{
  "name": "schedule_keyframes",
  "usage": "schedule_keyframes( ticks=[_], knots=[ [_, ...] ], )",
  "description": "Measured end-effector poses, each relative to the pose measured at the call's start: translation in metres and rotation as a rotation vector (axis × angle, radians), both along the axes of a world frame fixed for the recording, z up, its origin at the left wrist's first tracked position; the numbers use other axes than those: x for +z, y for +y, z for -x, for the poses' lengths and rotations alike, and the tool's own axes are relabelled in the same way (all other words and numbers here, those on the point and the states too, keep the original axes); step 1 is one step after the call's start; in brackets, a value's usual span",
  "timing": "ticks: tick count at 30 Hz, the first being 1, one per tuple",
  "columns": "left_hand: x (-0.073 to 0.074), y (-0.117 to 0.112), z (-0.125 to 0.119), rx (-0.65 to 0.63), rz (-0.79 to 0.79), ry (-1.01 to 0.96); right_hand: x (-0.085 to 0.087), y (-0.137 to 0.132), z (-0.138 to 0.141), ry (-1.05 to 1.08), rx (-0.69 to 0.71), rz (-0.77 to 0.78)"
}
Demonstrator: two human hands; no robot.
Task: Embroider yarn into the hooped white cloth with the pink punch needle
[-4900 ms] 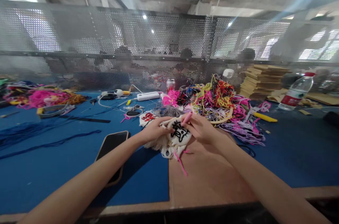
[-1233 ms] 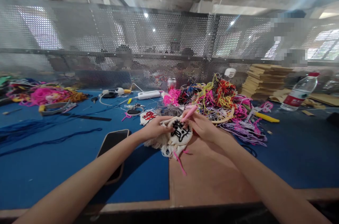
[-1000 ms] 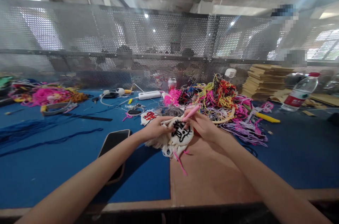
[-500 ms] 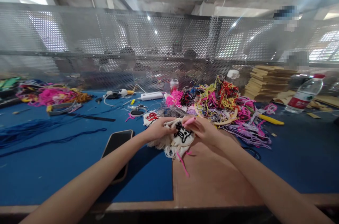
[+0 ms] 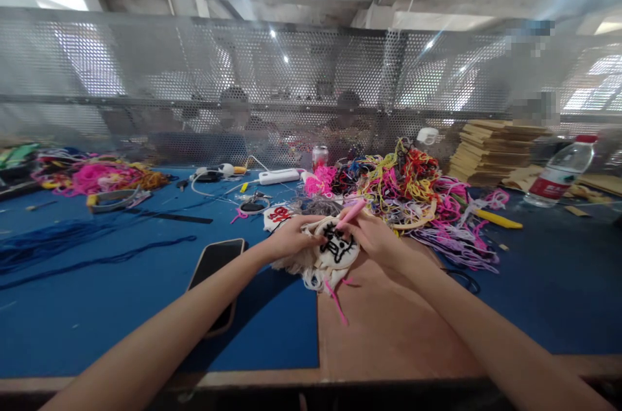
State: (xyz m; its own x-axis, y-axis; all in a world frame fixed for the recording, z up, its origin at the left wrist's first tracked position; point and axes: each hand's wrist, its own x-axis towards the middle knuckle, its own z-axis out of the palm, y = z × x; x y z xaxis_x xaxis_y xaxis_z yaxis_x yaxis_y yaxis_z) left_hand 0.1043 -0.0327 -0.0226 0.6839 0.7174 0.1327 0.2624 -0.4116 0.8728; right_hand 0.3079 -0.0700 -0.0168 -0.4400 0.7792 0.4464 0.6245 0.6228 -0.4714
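Note:
My left hand (image 5: 294,237) is closed on the left rim of a small embroidery hoop, its thumb lying over the white cloth (image 5: 347,255). Black yarn lines form a figure on that cloth. Between the fingers of my right hand (image 5: 374,239) is a pink punch needle (image 5: 354,210), its lower end at the upper part of the black design; the tip itself is hidden. White yarn (image 5: 313,278) hangs below the hoop, along with a pink strand (image 5: 336,304). Just behind my left hand lies a white piece with red stitching (image 5: 278,215).
A large tangle of coloured yarn (image 5: 398,184) lies behind my right hand, with a yellow-handled tool (image 5: 498,219) beside it. A phone (image 5: 218,262) lies under my left forearm. A water bottle (image 5: 558,174) and stacked brown sheets (image 5: 490,148) are at right. Perforated panels (image 5: 301,74) stand behind.
The pink punch needle has tipped more upright, its upper end rising slightly, and my right hand has shifted a little with it. My left hand and the hoop stay nearly in place.

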Motion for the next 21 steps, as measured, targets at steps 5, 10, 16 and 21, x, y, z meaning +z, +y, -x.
schedule_keyframes(
  ticks=[5,10,16,21],
  knots=[
    [-0.0022,0.0001,0.0005,0.004,-0.004,-0.015,-0.0018,0.0012,-0.0028,0.021,0.022,-0.016],
    [-0.0031,0.0008,0.0000,0.005,-0.034,0.000,0.0012,-0.0005,-0.0016,0.081,0.063,0.001],
    [-0.0034,0.0007,-0.0004,0.001,-0.005,0.011,-0.0015,-0.0003,-0.0013,0.025,0.058,-0.049],
    [-0.0032,0.0009,-0.0003,0.018,-0.064,0.034,-0.0074,0.0025,-0.0028,0.058,0.119,-0.078]
  ],
)
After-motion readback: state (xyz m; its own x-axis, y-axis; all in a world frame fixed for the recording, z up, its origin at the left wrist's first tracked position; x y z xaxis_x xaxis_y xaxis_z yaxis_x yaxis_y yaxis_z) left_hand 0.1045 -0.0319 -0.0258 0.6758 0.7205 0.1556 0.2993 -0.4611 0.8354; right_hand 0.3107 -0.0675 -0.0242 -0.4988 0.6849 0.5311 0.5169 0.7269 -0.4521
